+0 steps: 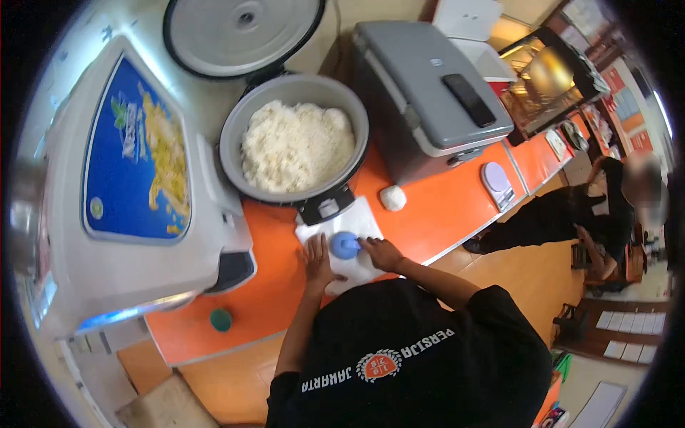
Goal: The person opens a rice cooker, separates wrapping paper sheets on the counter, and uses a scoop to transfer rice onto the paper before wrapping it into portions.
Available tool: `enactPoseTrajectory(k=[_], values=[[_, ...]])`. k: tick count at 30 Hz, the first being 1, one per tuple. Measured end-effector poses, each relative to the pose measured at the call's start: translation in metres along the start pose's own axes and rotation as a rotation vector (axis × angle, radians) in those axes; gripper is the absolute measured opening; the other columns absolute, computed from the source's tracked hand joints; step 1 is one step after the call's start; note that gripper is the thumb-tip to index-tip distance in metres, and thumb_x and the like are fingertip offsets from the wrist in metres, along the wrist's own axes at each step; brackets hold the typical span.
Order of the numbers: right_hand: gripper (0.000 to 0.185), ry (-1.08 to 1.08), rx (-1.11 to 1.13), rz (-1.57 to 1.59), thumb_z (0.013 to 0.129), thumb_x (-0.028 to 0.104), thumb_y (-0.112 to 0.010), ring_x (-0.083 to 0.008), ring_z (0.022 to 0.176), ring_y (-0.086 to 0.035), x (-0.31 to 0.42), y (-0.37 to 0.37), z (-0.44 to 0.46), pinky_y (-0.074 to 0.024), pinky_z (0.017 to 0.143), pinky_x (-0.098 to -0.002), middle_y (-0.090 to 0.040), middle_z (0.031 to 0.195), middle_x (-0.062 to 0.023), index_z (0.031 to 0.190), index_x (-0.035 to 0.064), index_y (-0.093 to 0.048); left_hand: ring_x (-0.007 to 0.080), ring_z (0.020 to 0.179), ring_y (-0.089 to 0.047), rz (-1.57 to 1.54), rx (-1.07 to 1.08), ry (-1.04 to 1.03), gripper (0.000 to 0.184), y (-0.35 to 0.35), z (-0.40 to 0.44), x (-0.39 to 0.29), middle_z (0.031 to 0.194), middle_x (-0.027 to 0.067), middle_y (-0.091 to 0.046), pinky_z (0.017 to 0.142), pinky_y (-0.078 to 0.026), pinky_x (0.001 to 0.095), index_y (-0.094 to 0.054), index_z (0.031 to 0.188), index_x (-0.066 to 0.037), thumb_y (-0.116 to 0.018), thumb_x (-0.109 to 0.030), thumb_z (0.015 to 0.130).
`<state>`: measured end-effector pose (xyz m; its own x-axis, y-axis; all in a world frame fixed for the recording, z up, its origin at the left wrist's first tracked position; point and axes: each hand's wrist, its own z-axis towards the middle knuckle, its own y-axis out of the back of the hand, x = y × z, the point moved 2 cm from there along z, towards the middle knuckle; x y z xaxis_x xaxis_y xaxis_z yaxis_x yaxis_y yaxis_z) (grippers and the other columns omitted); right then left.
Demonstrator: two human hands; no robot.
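A small round blue cup-like thing with a short handle rests on white paper on the orange counter. My right hand has its fingers closed at the handle. On the left side of the blue thing, my left hand lies on the paper, fingers stretched out and thumb apart. Just beyond the paper stands an open rice cooker full of white cooked rice. A round white bundle sits to the right of the cooker.
A large white dispenser with a blue front stands left. A green cup is near the counter's edge. Right are a grey cool box with a black phone, a kitchen scale and a glass display case. Another person is beyond the counter.
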<state>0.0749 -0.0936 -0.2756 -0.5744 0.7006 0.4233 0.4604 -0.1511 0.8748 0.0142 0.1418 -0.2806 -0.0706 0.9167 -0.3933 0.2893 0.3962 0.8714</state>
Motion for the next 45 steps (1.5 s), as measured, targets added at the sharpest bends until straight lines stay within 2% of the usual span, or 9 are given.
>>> enactPoseTrajectory(k=[3,6,11,19,22,27,28,36,45], values=[[0.057,0.042,-0.072,0.016,0.084,0.009,-0.054,-0.0395,0.097,-0.068,-0.008,-0.01,0.011,-0.0545,0.084,-0.0505,-0.068,0.113,-0.0209,0.14,0.0096,-0.056,0.0502,0.151,-0.02,0.057,-0.029,-0.031,0.16,-0.006,0.0,0.001,0.161,0.0295,-0.026,0.121,-0.015,0.0671,-0.016,0.162,-0.006,-0.096,-0.062,0.036],[0.065,0.03,0.144,0.008,0.08,0.013,-0.06,-0.0404,0.096,-0.071,-0.03,-0.031,0.024,-0.0568,0.083,-0.0519,-0.071,0.11,-0.022,0.144,0.0183,-0.054,0.0496,0.152,-0.018,0.126,-0.191,-0.148,0.161,-0.046,0.014,0.03,0.163,0.0307,-0.023,0.122,-0.015,0.0653,-0.017,0.162,-0.004,-0.094,-0.067,0.035],[0.057,0.188,0.191,-0.098,0.073,0.018,-0.066,-0.0395,0.084,-0.071,-0.02,0.006,0.035,-0.0573,0.073,-0.0519,-0.073,0.085,-0.015,0.13,0.0167,-0.063,0.047,0.155,-0.011,0.178,0.098,-0.023,0.168,-0.016,0.02,0.01,0.166,0.0288,-0.016,0.121,-0.015,0.0681,-0.01,0.162,-0.004,-0.092,-0.074,0.033],[0.067,0.207,0.255,-0.221,0.092,0.028,-0.061,-0.0338,0.109,-0.064,-0.025,-0.017,0.033,-0.0535,0.087,-0.0503,-0.062,0.117,-0.0162,0.151,0.0076,-0.037,0.0471,0.153,-0.015,0.27,0.203,0.001,0.162,-0.006,0.019,0.008,0.167,0.0275,-0.012,0.114,-0.023,0.0732,-0.009,0.162,-0.004,-0.094,-0.069,0.04],[0.03,0.085,0.088,-0.152,0.103,0.032,-0.047,-0.0321,0.082,-0.066,-0.058,-0.081,0.048,-0.0522,0.078,-0.0513,-0.064,0.087,-0.0168,0.097,0.0062,-0.062,0.0458,0.155,-0.012,0.16,0.17,-0.03,0.162,-0.01,0.01,0.009,0.169,0.0261,-0.01,0.118,-0.018,0.0694,-0.009,0.163,-0.006,-0.096,-0.061,0.037],[0.04,0.092,0.136,-0.359,0.098,0.019,-0.05,-0.0311,0.097,-0.067,-0.016,-0.018,0.019,-0.0543,0.078,-0.0477,-0.064,0.118,-0.0166,0.136,0.0046,-0.051,0.0416,0.157,-0.009,-0.03,0.103,0.033,0.163,0.003,0.0,0.001,0.171,0.0219,-0.008,0.123,-0.013,0.0651,-0.011,0.164,-0.009,-0.099,-0.049,0.034],[0.039,0.107,-0.09,-0.431,0.096,0.017,-0.052,-0.0259,0.089,-0.067,-0.016,-0.026,0.013,-0.054,0.075,-0.0459,-0.064,0.109,-0.0116,0.132,0.0032,-0.05,0.0404,0.158,-0.006,0.041,0.154,0.067,0.167,0.011,0.005,-0.003,0.172,0.0192,-0.006,0.121,-0.012,0.0694,-0.009,0.164,-0.01,-0.099,-0.053,0.03],[0.027,-0.071,0.033,-0.495,0.095,0.018,-0.057,-0.0206,0.073,-0.07,0.022,-0.017,0.003,-0.0553,0.057,-0.0332,-0.061,0.09,-0.0087,0.117,0.005,-0.051,0.0381,0.159,-0.001,0.019,0.209,0.085,0.172,0.006,0.004,0.006,0.172,0.0162,0.003,0.12,-0.007,0.0721,-0.004,0.165,-0.013,-0.099,-0.054,0.028],[0.024,-0.102,0.079,-0.363,0.097,0.017,-0.055,-0.0255,0.074,-0.071,0.017,-0.023,0.009,-0.0572,0.058,-0.0403,-0.064,0.087,-0.0136,0.116,0.0042,-0.05,0.0363,0.159,0.001,0.043,0.207,0.102,0.172,0.001,0.004,0.01,0.172,0.0151,0.005,0.12,-0.008,0.0723,-0.003,0.165,-0.015,-0.098,-0.058,0.028]])
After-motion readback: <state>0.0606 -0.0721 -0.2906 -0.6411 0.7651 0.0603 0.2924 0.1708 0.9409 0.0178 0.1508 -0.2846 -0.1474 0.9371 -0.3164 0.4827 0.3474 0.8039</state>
